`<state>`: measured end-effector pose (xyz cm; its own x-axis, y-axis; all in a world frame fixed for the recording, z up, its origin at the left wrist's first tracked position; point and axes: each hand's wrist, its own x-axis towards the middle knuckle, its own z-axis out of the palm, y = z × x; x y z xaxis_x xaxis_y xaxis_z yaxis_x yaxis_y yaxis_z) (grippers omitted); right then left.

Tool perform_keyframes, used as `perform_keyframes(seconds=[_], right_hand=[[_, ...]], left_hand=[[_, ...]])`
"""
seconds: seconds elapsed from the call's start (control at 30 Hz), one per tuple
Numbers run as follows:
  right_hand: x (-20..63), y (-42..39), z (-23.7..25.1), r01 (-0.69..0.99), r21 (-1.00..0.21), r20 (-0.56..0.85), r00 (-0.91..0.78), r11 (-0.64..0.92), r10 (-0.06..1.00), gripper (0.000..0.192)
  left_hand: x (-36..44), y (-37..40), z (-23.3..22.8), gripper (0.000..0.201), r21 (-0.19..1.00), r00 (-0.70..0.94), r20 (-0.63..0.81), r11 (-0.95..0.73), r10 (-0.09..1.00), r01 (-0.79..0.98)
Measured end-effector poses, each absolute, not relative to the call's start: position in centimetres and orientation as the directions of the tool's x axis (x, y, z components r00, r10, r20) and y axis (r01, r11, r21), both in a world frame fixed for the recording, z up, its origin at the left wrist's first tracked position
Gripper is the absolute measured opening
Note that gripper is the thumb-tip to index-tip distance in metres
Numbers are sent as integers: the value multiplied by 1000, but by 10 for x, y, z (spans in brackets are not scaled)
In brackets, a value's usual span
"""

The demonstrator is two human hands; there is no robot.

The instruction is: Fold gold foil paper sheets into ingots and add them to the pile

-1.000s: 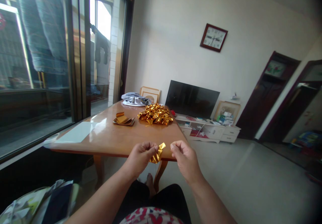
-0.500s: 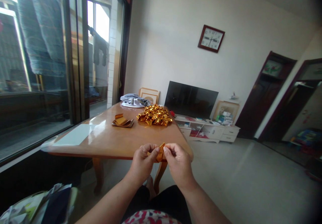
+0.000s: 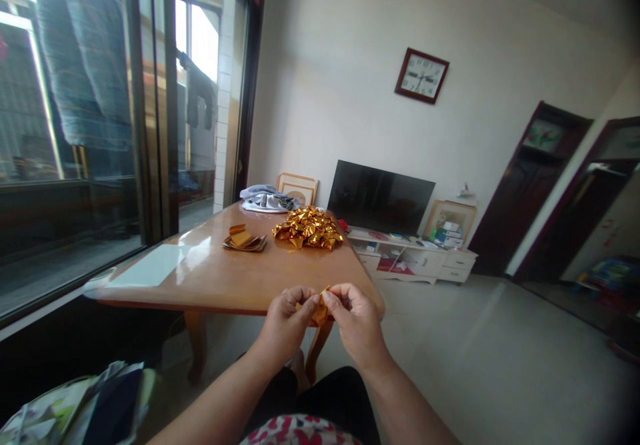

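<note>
Between my two hands, just over the near edge of the table, is a piece of gold foil paper (image 3: pixel 321 313), partly folded. My left hand (image 3: pixel 289 318) pinches its left side between thumb and fingers. On the other side, my right hand (image 3: pixel 354 318) is closed on the paper, thumb pressed near its top tip. My fingers hide much of the piece. Farther back on the table lies a heap of shiny folded gold foil pieces (image 3: pixel 309 228). Left of the heap sits a small stack of flat gold paper sheets (image 3: pixel 244 239).
The glossy wooden table (image 3: pixel 240 278) stretches away from me beside a window. A pale sheet (image 3: pixel 145 266) lies at its left, folded clothes (image 3: pixel 267 198) at its far end. Beyond stand a television (image 3: pixel 381 195) and a white cabinet (image 3: pixel 423 263). Bags (image 3: pixel 75 408) are at lower left.
The gold paper has turned slightly between my fingers, and its pointed tip stands up less. Both hands keep nearly the same place and grip.
</note>
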<state>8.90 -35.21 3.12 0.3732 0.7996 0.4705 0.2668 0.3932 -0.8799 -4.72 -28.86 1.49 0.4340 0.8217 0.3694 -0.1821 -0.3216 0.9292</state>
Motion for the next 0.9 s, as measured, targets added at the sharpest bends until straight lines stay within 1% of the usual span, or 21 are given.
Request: perform_keyframes(seconds=[0.17,0.3,0.47,0.63,0.7,0.83,0.9], right_hand=[[90,-358,37,224,-901,426,300,371,853,28],[91,-362,41,289,-889,434,285,355,855,29],[95,-366,43,411,-834,497,273,367,824,29],[96,-361,36,434,-808,557,337,399,759,32],[95,-359,34,418,-825,536,366,380,761,33],[93,-360,35,335,-890,415,309,310,855,35],[93,-362,37,292,-915,366,315,278,876,40]], left_hand=[[-46,-295,20,33,934,509,326,-185,797,-307],[-46,-298,21,32,937,541,287,-114,791,-330],[-48,-302,24,34,948,609,237,-43,757,-315],[-43,-304,20,36,947,669,176,62,722,-317],[-41,-303,18,37,942,663,170,77,729,-326],[-45,-297,18,35,934,646,174,84,743,-348],[-50,-293,19,32,920,652,155,132,742,-369]])
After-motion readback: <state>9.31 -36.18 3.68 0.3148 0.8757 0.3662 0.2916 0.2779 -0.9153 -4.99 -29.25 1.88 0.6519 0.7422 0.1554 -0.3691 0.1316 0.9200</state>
